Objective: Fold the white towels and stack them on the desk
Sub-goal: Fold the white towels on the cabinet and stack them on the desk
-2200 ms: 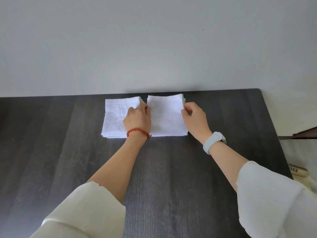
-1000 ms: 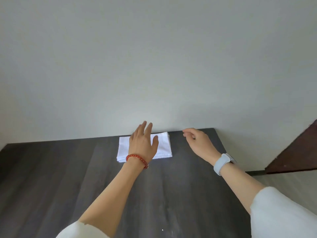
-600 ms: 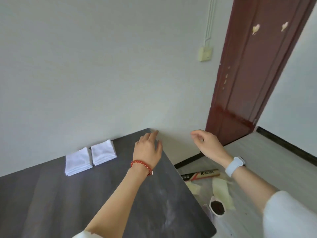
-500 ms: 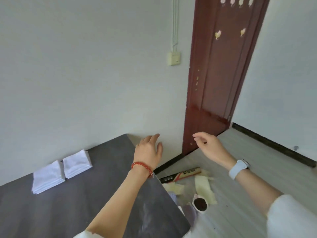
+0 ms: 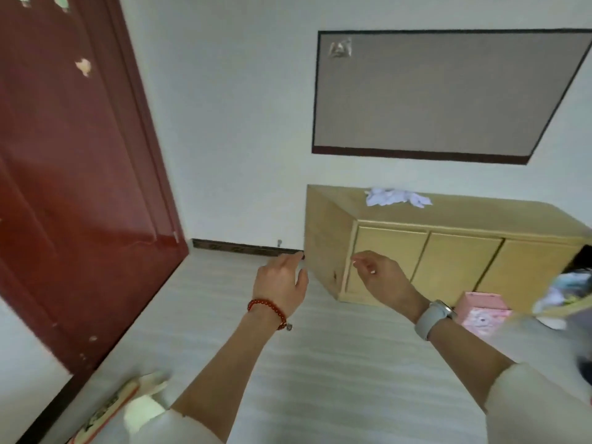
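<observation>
Both hands are raised, empty, fingers loosely spread: left hand (image 5: 282, 283), right hand (image 5: 382, 280). Crumpled white towels (image 5: 395, 197) lie beyond them on the cabinet (image 5: 448, 248), heap running left-right.

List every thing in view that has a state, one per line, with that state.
left hand: raised, fingers relaxed, holding nothing
right hand: raised, fingers loosely curled, holding nothing
white towels: crumpled, unfolded, lying on top of the cabinet
cabinet: its visible doors closed
red door: whether it is latched cannot be told
pink box: on the floor against the cabinet
</observation>
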A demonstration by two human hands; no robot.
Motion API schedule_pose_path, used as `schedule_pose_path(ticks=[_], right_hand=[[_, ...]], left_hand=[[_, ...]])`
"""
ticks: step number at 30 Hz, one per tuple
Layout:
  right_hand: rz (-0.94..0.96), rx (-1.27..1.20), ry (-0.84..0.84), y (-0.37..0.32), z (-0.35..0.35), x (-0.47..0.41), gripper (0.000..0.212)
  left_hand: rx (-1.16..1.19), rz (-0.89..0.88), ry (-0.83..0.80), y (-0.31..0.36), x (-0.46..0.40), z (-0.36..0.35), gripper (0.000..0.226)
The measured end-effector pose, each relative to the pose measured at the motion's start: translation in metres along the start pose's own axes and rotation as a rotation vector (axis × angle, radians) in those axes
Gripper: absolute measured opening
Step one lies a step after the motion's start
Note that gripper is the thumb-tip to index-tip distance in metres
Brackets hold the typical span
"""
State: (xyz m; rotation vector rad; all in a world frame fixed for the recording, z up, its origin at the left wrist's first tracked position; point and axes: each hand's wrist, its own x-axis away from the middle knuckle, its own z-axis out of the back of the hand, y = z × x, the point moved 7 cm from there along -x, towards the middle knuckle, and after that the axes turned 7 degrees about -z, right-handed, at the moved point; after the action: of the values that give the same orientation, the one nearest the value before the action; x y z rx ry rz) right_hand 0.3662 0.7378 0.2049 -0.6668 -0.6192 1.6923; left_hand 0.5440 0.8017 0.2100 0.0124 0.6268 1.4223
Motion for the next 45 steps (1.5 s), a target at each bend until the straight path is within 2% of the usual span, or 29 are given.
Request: schedule_pose_path(ticks=[3,6,11,16,19,23,27,30,34,40,45], right_hand=[[-0.096,0.023,0.115,0.072,0.058,-0.044,0.026],[-0.165,0.068,0.21,0.133,0.098,-0.088,0.027],[-0.274,0.11,0.248,0.225,0.141,-0.19,0.027],[-0.394,0.094,0.218,0.29,0.18,-0.3,0.026],[-0.489,0.028,0.22,0.34,0.194,-0.351,0.026],[-0.6,-0.018,0.217,0.411,0.197,-0.401,0.026],[-0.635,-0.054,0.223,0.487,0.199,-0.482,0.027],[-0.624,-0.049,0.182,0.545,0.194,-0.561,0.027],[-0.659,-0.05,0.072,0.605,0.18,-0.643,0.029],[-0.693,0.009,-0.067,0.661,0.147,-0.746,0.033],[-0.73,0.048,-0.054,0.69,0.126,-0.817,0.041]], left_hand=[[0.061,-0.153,-0.057,0.056,-0.077,-0.066,0.042],[0.068,-0.239,-0.151,0.089,-0.154,-0.133,0.036],[0.118,-0.314,-0.2,0.121,-0.283,-0.227,0.038],[0.294,-0.221,-0.219,0.124,-0.406,-0.301,0.029],[0.344,-0.195,-0.285,0.134,-0.471,-0.357,0.025],[0.384,-0.168,-0.348,0.144,-0.528,-0.428,0.027],[0.479,-0.026,-0.417,0.135,-0.585,-0.521,0.026],[0.463,0.114,-0.43,0.119,-0.63,-0.591,0.026],[0.408,0.222,-0.476,0.111,-0.682,-0.649,0.028],[0.301,0.234,-0.552,0.105,-0.738,-0.71,0.03],[0.238,0.195,-0.543,0.093,-0.777,-0.729,0.029]])
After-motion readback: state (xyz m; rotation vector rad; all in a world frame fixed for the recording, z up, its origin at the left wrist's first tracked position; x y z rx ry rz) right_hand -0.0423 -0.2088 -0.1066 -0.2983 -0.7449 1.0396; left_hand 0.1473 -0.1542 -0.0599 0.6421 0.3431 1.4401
